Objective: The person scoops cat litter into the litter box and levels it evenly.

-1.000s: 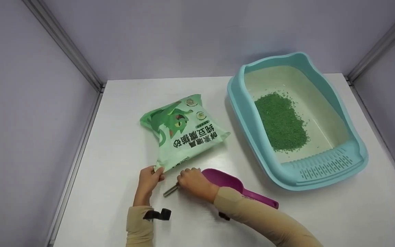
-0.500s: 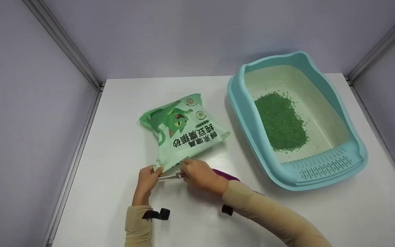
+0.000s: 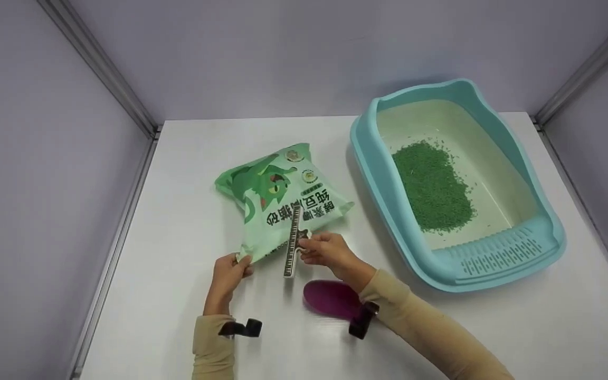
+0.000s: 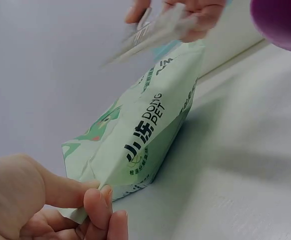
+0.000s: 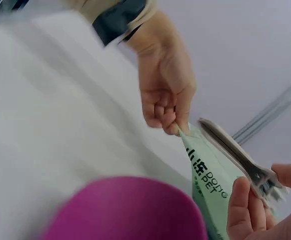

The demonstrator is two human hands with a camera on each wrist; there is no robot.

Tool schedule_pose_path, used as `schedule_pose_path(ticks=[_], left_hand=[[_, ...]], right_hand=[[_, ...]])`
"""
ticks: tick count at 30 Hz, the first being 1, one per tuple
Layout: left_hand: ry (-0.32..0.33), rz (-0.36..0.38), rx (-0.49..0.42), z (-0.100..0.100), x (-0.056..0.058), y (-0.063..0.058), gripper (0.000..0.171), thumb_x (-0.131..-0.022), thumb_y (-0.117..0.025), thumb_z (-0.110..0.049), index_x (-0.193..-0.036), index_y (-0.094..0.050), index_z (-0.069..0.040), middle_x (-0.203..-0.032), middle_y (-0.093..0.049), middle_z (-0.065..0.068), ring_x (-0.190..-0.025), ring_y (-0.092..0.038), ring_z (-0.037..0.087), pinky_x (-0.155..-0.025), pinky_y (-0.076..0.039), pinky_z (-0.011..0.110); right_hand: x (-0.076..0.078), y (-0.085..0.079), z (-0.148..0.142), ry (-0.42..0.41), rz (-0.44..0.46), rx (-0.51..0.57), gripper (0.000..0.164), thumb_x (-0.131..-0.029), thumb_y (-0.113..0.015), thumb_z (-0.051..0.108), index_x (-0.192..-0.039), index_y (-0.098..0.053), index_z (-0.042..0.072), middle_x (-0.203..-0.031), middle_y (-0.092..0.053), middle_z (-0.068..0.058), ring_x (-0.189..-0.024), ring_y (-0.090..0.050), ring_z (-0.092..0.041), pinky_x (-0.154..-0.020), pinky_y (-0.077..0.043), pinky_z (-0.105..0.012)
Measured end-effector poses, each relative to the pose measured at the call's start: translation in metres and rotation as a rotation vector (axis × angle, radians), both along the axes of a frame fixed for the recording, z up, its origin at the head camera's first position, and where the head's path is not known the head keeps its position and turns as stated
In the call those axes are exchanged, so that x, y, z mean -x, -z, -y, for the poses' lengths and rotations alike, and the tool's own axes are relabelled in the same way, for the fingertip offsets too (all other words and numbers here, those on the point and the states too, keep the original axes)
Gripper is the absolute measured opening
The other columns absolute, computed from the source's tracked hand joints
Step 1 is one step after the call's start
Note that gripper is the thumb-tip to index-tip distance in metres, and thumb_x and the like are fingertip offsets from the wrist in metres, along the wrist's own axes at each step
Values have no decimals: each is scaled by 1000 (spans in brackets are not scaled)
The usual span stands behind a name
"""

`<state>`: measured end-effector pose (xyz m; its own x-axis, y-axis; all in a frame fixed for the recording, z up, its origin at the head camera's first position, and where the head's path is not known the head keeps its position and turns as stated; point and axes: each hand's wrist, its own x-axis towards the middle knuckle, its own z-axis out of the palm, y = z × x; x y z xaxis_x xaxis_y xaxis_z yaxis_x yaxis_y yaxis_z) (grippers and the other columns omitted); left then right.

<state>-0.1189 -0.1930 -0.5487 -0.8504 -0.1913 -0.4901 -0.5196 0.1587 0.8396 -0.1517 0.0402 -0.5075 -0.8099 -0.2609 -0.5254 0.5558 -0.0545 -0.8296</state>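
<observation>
My left hand (image 3: 227,277) pinches the near corner of a pale green cat litter bag (image 3: 288,190), which lies on the table with a cartoon cat on its front. In the right hand (image 3: 335,257), thumb and fingers pinch a long bag clip (image 3: 291,245) with piano-key stripes and a small cat figure. The clip stands out to the left of the fingers and overlaps the bag's near edge in the head view. Its underside with the jaw shows in the right wrist view. Below the right wrist is a purple scoop (image 3: 330,299), its handle hidden by the sleeve.
A light blue litter box (image 3: 388,211) stands at the right of the white table (image 3: 177,211), with a patch of green litter (image 3: 433,187) inside. Walls rise at the back, the left and the right.
The right hand has lifted the clip from the table and turned it from lying slantwise to nearly upright in view. The purple scoop has shifted lower. The left hand keeps its grip.
</observation>
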Motion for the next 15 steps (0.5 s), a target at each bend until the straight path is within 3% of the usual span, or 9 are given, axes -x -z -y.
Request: schedule_pose_path(ticks=[4,15], left_hand=[[-1,-2,11,1,0,0,19,-95,-57,-8,-100,-61,10,-74,-61,2,-65,-56,5,-67,-51,18],[-10,17,16,-1,1,1,17,-95,-56,-9,-96,-61,7,-72,-60,1,-64,-55,6,-66,-49,18]], right_hand=[[-3,5,-8,82,160,99,24,-89,-61,4,-67,-56,11,-64,-65,3,-61,-65,-9,-65,-55,-21],[0,5,-17,225,322,211,17,-92,-59,4,-77,-65,6,-73,-65,-6,-70,-66,-15,-72,-57,-23]])
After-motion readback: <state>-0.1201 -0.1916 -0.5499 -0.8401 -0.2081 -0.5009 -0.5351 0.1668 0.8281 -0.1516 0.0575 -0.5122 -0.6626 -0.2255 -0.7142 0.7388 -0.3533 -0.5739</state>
